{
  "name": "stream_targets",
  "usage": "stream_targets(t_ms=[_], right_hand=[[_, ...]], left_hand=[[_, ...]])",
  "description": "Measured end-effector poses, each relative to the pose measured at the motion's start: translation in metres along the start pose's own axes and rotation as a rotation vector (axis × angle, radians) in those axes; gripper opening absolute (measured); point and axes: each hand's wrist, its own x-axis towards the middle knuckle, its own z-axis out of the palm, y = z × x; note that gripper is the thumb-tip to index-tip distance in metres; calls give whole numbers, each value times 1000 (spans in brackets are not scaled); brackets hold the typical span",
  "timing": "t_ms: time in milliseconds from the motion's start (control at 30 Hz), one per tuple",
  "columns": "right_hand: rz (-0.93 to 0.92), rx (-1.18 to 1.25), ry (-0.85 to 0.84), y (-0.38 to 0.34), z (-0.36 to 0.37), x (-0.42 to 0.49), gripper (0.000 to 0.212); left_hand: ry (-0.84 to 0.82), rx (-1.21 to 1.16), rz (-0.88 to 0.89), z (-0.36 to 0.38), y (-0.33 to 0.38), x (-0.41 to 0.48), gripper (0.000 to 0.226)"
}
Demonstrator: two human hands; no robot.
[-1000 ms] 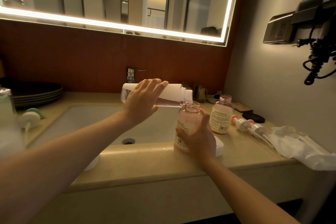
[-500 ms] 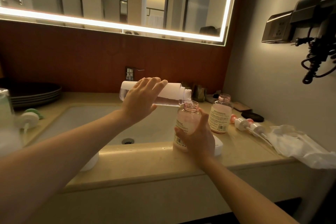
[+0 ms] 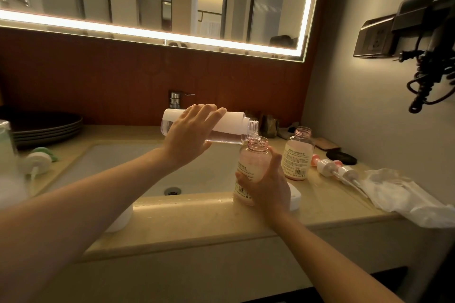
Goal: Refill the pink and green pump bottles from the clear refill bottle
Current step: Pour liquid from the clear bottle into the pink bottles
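Note:
My left hand [image 3: 188, 134] grips the clear refill bottle [image 3: 234, 123], which lies nearly level with its open mouth over a pink bottle [image 3: 253, 162]. Clear liquid runs from the mouth into that bottle's neck. My right hand [image 3: 267, 183] wraps around the pink bottle's lower half and holds it upright on the counter's front edge. A second open pink bottle [image 3: 298, 154] stands just to the right. Two pink pump heads [image 3: 332, 170] lie on the counter beyond it. A green pump head [image 3: 38, 158] lies at the far left, next to a pale bottle [image 3: 6, 152] at the frame's edge.
The sink basin [image 3: 118, 167] with its drain [image 3: 172, 190] lies under my left arm, the tap [image 3: 176, 99] behind it. Dark plates [image 3: 46, 128] are stacked at the back left. A crumpled plastic bag [image 3: 403, 197] lies at the right, a hair dryer [image 3: 428, 39] hangs on the wall.
The refill bottle has tilted slightly further and the stream keeps running into the pink bottle. Both hands have stayed in place.

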Motion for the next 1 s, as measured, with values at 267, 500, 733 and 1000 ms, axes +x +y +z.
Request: stream_targets(t_ms=[267, 500, 733, 1000], right_hand=[[4, 13, -1, 1, 1, 0, 85], [-5, 20, 1, 1, 1, 0, 86], [0, 22, 19, 1, 2, 0, 86], [-4, 20, 19, 1, 2, 0, 86]], left_hand=[[-6, -2, 10, 0, -1, 0, 81], [-24, -7, 1, 2, -2, 0, 80], [-19, -3, 6, 1, -1, 0, 81], [-13, 3, 13, 0, -1, 1, 81]])
